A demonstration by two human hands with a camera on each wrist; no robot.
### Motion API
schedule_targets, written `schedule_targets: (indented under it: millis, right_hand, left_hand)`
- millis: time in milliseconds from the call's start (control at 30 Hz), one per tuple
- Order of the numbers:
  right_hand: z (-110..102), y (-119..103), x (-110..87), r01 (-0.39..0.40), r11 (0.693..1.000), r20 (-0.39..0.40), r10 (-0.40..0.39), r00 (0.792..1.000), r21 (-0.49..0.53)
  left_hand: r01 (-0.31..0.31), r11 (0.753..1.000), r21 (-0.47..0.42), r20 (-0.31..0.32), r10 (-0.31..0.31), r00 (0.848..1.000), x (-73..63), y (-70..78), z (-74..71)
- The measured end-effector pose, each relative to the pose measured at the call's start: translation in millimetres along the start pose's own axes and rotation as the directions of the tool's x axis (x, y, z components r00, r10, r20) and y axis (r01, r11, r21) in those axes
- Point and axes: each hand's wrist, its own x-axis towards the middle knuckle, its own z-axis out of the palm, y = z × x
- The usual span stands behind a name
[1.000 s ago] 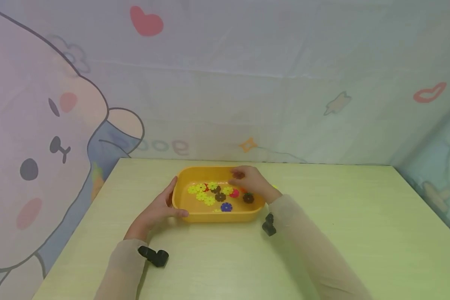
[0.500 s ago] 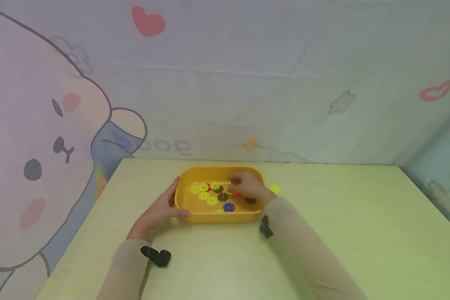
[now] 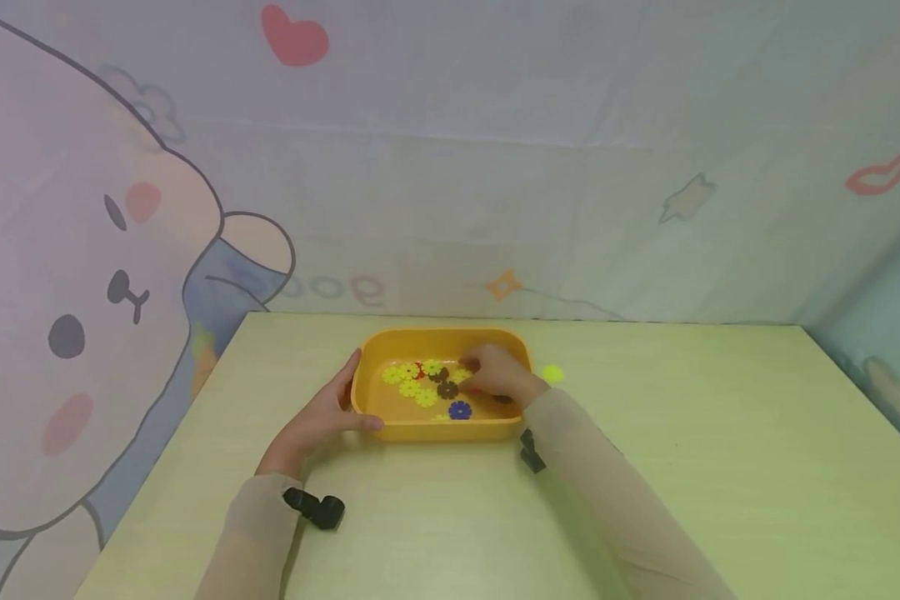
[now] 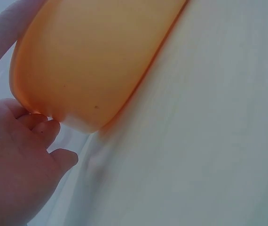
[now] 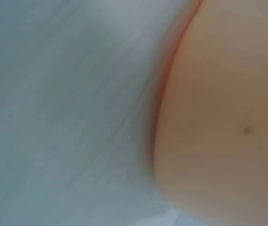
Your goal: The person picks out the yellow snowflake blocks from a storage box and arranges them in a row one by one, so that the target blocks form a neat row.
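A person's left hand grips the left end of a shallow, rounded rectangular orange-yellow plastic tray, with the thumb over the near corner of the rim and the fingers round the outer end. The left wrist view shows fingertips against the tray's curved outer wall. The right hand reaches over the tray's right end, its bent fingers pointing down among the pieces inside; whether they pinch one cannot be told. The right wrist view shows only a blurred outer wall and pale tabletop.

Flat, notched, flower-shaped discs lie on the tray floor: a cluster of yellow discs left of centre, a red disc partly covered among them, a brown disc just beside the right fingertips, and a dark blue disc near the front wall.

The tray sits on a pale yellow-green table. Just beyond its right end lies a lone bright yellow disc. Both arms wear long beige sleeves. Behind hangs a pale cloth backdrop, printed with a large cartoon animal at left and red hearts.
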Motion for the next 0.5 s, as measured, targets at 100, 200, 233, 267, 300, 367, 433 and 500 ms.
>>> schedule_targets:
  millis: [100,200,233,267,300,367,433,500]
  right_hand:
    - [0.8,0.9,1.7,-0.004,1.000,-0.003,0.004,1.000,-0.023]
    - [1.2,1.1,2.8,-0.009,0.999,-0.006,0.009,1.000,-0.031]
    - [1.3,1.1,2.9,-0.012,0.999,-0.007,0.012,1.000,-0.032]
    - [1.4,1.2,3.0,-0.013,0.999,-0.007,0.013,1.000,-0.035]
    - [1.5,1.1,2.9,-0.014,0.999,-0.007,0.014,1.000,-0.037]
    - [1.7,1.3,2.6,-0.019,0.999,-0.004,0.019,1.000,-0.036]
    - [1.7,1.2,2.3,-0.024,0.999,0.000,0.024,1.000,-0.039]
    - [1.7,0.9,1.7,-0.029,0.999,0.005,0.030,1.000,-0.040]
  left_hand:
    - [-0.002,1.000,0.004,0.001,0.002,1.000,0.2,-0.1,0.0]
    - [-0.005,1.000,0.008,0.004,0.005,1.000,0.2,0.1,-0.1]
    - [-0.006,1.000,0.008,0.005,0.006,1.000,0.3,0.1,-0.3]
    - [-0.008,1.000,0.006,0.005,0.008,1.000,0.4,-0.2,-0.5]
    - [-0.011,1.000,0.007,0.008,0.011,1.000,0.5,-0.5,-0.8]
    - [-0.013,1.000,0.006,0.009,0.013,1.000,0.7,-1.2,-1.2]
    - [-0.011,1.000,0.003,0.008,0.011,1.000,0.9,-1.9,-1.5]
    - [-0.009,1.000,0.009,0.007,0.009,1.000,0.6,-1.9,-1.4]
